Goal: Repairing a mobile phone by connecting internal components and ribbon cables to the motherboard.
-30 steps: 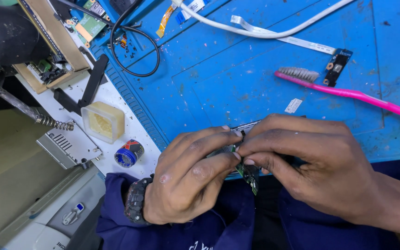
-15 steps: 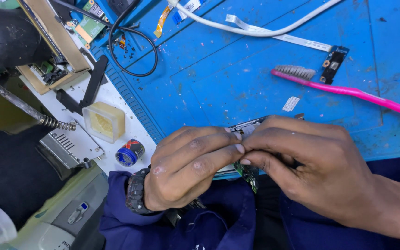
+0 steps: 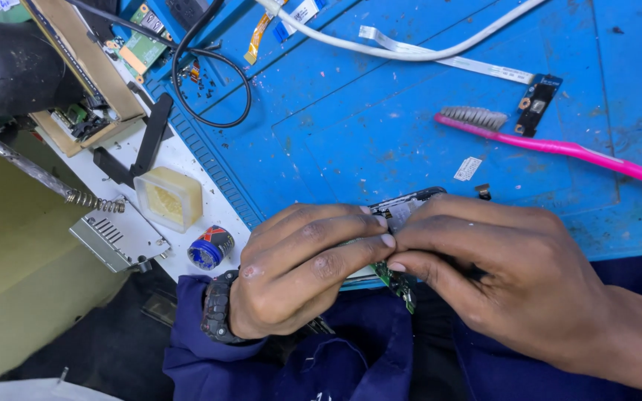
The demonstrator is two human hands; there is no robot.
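meanwhile both hands, left hand (image 3: 299, 271) and right hand (image 3: 507, 282), stay pinched on the small circuit board (image 3: 399, 212), now shifted slightly lower over the blue mat (image 3: 380, 126); work unchanged.

Navy sleeves (image 3: 291, 364) — dark wristwatch (image 3: 217, 308)

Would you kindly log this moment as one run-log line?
left hand: grips small device | right hand: pinches same device | blue mat: pink toothbrush, white cable
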